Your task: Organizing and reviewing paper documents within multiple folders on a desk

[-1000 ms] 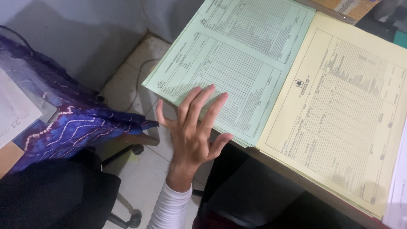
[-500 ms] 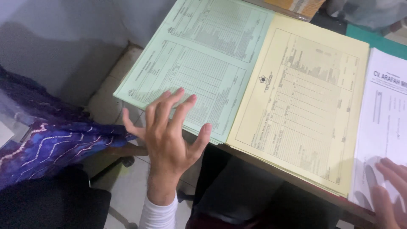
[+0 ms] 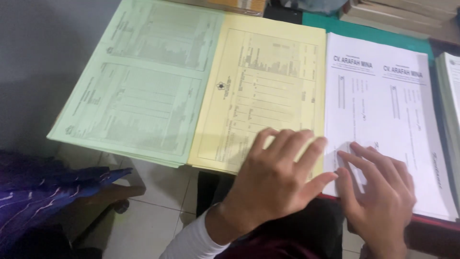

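Observation:
Three stacks of printed forms lie side by side on a desk: a green stack [image 3: 139, 91] at the left, a yellow stack [image 3: 263, 81] in the middle, a white stack [image 3: 383, 110] at the right. My left hand [image 3: 275, 180] rests with fingers spread over the near edge of the yellow stack, its fingertips close to the white one. My right hand [image 3: 381, 192] lies flat on the near part of the white stack, fingers pointing up and left. Neither hand grips a sheet.
Another white stack [image 3: 451, 91] lies at the far right edge, and a teal surface [image 3: 364, 29] shows behind the papers. Books or folders [image 3: 407, 12] line the back. A purple patterned cloth [image 3: 43, 192] hangs at lower left above a tiled floor [image 3: 153, 211].
My left hand has moved right from the green stack to the yellow stack. My right hand has come fully into view on the white stack. The view has swung to the right.

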